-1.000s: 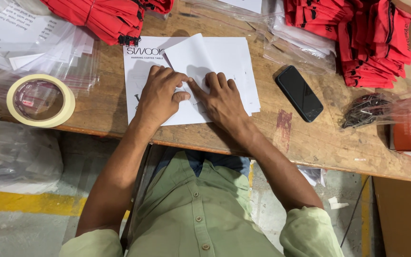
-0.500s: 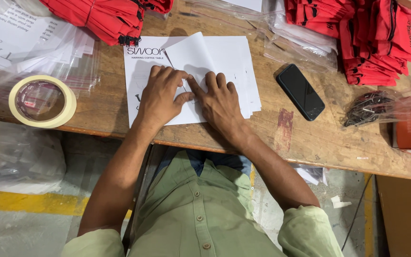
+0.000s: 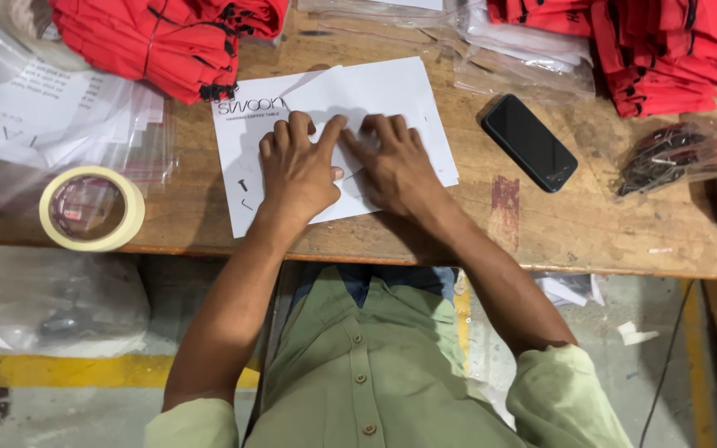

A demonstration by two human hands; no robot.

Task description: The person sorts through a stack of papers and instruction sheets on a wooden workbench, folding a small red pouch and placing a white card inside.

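1. Wooden table point(image 3: 591, 241): near edge runs bare below the wrists.
2. Left hand point(image 3: 296, 170) and right hand point(image 3: 396, 166): fingers spread flat, gripping nothing, pressing the white paper sheets point(image 3: 392, 91) at table centre.
3. Tape roll point(image 3: 91, 207) left, black phone point(image 3: 529, 142) right; bare wood between.
4. Red fabric stacks point(image 3: 168, 37) crowd the far edge.

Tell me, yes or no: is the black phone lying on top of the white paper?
No. The black phone lies on the bare wooden table, apart from the white paper.
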